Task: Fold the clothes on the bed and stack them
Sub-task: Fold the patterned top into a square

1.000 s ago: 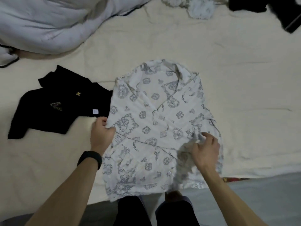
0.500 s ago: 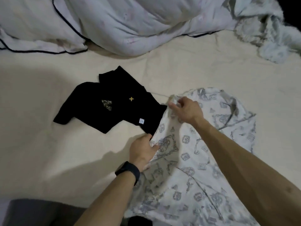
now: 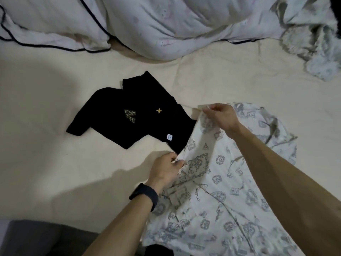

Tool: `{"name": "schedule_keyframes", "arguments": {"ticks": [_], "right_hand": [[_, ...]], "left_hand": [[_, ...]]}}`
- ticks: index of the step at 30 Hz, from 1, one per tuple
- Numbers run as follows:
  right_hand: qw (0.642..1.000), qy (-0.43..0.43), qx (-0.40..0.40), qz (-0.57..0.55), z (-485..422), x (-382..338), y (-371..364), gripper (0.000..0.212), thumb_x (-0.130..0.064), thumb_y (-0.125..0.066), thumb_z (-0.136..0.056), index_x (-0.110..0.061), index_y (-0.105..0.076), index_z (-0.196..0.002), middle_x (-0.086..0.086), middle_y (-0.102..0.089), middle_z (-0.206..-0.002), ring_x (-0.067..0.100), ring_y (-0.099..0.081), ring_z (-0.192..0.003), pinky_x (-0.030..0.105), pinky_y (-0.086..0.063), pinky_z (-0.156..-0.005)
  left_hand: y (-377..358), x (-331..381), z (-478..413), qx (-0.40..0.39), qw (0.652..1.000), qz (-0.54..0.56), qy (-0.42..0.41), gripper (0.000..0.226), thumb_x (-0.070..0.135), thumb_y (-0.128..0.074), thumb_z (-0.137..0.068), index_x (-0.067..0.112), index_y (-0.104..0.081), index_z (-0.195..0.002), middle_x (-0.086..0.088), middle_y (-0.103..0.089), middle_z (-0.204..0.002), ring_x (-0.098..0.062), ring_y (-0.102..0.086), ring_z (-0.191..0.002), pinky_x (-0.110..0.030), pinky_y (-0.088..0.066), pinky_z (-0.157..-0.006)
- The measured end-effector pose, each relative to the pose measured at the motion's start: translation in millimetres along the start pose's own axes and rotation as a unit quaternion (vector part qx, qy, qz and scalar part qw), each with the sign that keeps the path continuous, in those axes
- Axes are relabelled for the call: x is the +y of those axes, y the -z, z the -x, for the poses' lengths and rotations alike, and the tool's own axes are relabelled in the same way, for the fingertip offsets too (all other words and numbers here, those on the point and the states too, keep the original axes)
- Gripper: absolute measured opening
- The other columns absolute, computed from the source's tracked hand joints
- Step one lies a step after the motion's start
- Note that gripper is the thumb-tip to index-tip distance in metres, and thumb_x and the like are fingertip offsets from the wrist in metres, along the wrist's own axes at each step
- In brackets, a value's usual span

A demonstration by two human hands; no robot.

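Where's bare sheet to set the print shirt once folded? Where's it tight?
Widest: sheet left of the black shirt. Also the strip between black shirt and duvet, and right of the print shirt, below the fluffy blanket. Tight: where print shirt meets black shirt, left hand and right hand gripping its edge.

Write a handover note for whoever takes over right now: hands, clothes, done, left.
Left hand: pinches the patterned shirt at its left edge, near side.
Right hand: pinches the same edge farther up.
Patterned shirt: spread on the bed, not yet folded up.
Black shirt: looks folded, flat on the bed to the left; their edges meet.
Done: black shirt.
Left: fold the patterned shirt and stack the two. A fluffy grey item at the far right may also need folding.
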State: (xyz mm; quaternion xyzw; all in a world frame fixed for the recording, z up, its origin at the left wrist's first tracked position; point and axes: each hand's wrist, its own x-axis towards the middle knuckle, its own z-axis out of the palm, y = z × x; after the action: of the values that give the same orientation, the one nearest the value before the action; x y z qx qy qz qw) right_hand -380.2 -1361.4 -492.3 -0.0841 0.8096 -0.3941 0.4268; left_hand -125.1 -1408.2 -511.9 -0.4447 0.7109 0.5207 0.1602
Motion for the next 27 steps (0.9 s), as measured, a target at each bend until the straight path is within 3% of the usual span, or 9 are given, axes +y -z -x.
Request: {"name": "schedule_keyframes", "arguments": {"ticks": [2,4,6,9,13,16,19,23,27], "right_hand": [[1.000,-0.005,-0.025,-0.015,1,-5,-5,0.051,-0.031,-0.077,-0.090,-0.009,-0.062,-0.134,0.001,-0.072,-0.115,0.012,-0.069,-0.101,0.027,-0.053,-0.096],[1.000,0.010,-0.018,0.004,6,-3,-7,0.054,-0.029,-0.071,-0.095,-0.018,-0.053,-0.145,0.001,-0.067,-0.131,0.009,-0.065,-0.111,0.022,-0.050,-0.099],[0.995,0.050,0.076,0.028,29,12,-2,0.046,-0.032,-0.064,-0.099,-0.024,-0.055,-0.143,-0.005,-0.066,-0.130,-0.002,-0.064,-0.102,0.009,-0.051,-0.082],[0.965,0.056,0.246,0.067,87,65,7,0.039,-0.039,-0.055,-0.102,-0.022,-0.058,-0.137,-0.005,-0.064,-0.131,0.005,-0.059,-0.112,0.029,-0.050,-0.096],[0.927,0.066,0.311,0.200,165,150,3,0.043,-0.042,-0.048,-0.101,-0.020,-0.055,-0.138,0.004,-0.053,-0.145,0.028,-0.044,-0.137,0.041,-0.034,-0.111],[0.917,-0.045,0.221,0.328,205,209,4,0.062,-0.061,-0.030,-0.101,-0.044,-0.018,-0.159,0.001,-0.004,-0.171,0.023,0.000,-0.157,0.051,-0.005,-0.124],[0.905,-0.155,0.157,0.364,231,263,15,0.070,-0.078,-0.004,-0.092,-0.053,0.017,-0.154,-0.008,0.031,-0.165,0.017,0.034,-0.149,0.058,0.012,-0.122],[0.896,-0.111,0.199,0.381,245,278,23,0.074,-0.078,-0.017,-0.094,-0.048,0.002,-0.159,-0.002,0.014,-0.170,0.024,0.019,-0.155,0.055,0.019,-0.120],[0.884,-0.060,0.239,0.398,254,291,21,0.071,-0.070,-0.022,-0.098,-0.039,-0.018,-0.161,0.006,0.000,-0.171,0.031,0.005,-0.157,0.060,0.014,-0.120]], "left_hand": [[2,0,0,0.009,1.000,-0.017,0.007,0.037,0.051,-0.062,-0.094,0.014,-0.062,-0.100,0.003,-0.062,-0.080,-0.010,-0.060,-0.070,-0.029,-0.046,-0.060],[5,6,3,0.031,0.998,-0.062,-0.002,0.030,0.055,-0.057,-0.094,0.026,-0.053,-0.098,0.010,-0.060,-0.079,-0.007,-0.058,-0.068,-0.029,-0.045,-0.057],[5,15,5,0.108,0.981,-0.149,-0.065,0.029,0.050,-0.057,-0.096,0.024,-0.050,-0.108,0.006,-0.059,-0.099,-0.014,-0.059,-0.086,-0.034,-0.051,-0.067],[-4,36,-2,0.227,0.906,-0.260,-0.243,0.036,0.035,-0.062,-0.094,0.013,-0.057,-0.122,-0.006,-0.057,-0.121,-0.026,-0.056,-0.104,-0.041,-0.052,-0.082],[-28,69,-40,0.109,0.829,-0.393,-0.382,0.058,0.046,-0.048,-0.099,0.020,-0.044,-0.150,-0.010,-0.039,-0.157,-0.031,-0.033,-0.146,-0.049,-0.032,-0.116],[-35,70,-77,-0.001,0.785,-0.537,-0.309,0.072,0.069,-0.018,-0.098,0.039,0.003,-0.160,-0.005,0.008,-0.169,-0.035,0.016,-0.153,-0.051,0.008,-0.123],[-36,63,-96,0.005,0.773,-0.578,-0.261,0.071,0.076,0.002,-0.091,0.047,0.022,-0.153,-0.004,0.021,-0.167,-0.039,0.026,-0.150,-0.054,0.013,-0.121],[-61,53,-64,0.081,0.758,-0.538,-0.360,0.074,0.069,-0.013,-0.098,0.032,-0.005,-0.162,-0.015,0.001,-0.169,-0.039,0.006,-0.154,-0.061,0.001,-0.122],[-108,17,-6,0.002,0.705,-0.534,-0.467,0.073,0.072,-0.020,-0.097,0.037,-0.013,-0.161,-0.005,-0.003,-0.170,-0.040,0.000,-0.154,-0.068,0.000,-0.119]]}}
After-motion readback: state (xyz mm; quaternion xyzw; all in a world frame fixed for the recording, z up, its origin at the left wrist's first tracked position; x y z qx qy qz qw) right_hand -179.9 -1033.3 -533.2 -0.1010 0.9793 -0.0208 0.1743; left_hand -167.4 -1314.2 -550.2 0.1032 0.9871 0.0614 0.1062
